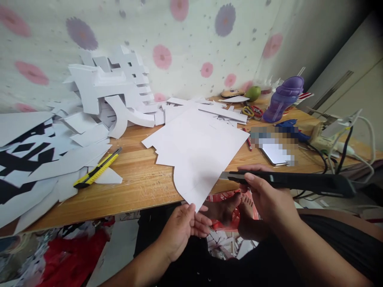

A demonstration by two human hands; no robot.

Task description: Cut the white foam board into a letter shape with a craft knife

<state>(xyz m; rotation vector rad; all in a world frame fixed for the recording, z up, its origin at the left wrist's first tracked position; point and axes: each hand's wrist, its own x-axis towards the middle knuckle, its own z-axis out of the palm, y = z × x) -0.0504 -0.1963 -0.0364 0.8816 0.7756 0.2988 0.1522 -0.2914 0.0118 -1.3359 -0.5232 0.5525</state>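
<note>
A large white foam board sheet point(197, 147), cut to an irregular outline with a notched left side, lies on the wooden table and juts past its front edge. My left hand point(187, 223) pinches its nearest corner between thumb and fingers. In my right hand point(267, 193) is a black utility knife point(287, 181), held roughly level with its blade pointing left. The blade tip meets or overlaps the sheet's right edge; whether it cuts in cannot be made out. A second, yellow utility knife point(98, 169) rests on the table at the left.
Piled white cutouts point(113, 83) stand at the back left, with black-and-white pieces point(26, 159) in front. Toward the right are a purple bottle point(283, 99), scissors point(253, 112), a phone point(273, 151), a power strip point(324, 135) and cables. Below the table edge, scraps point(227, 245) lie near bare feet.
</note>
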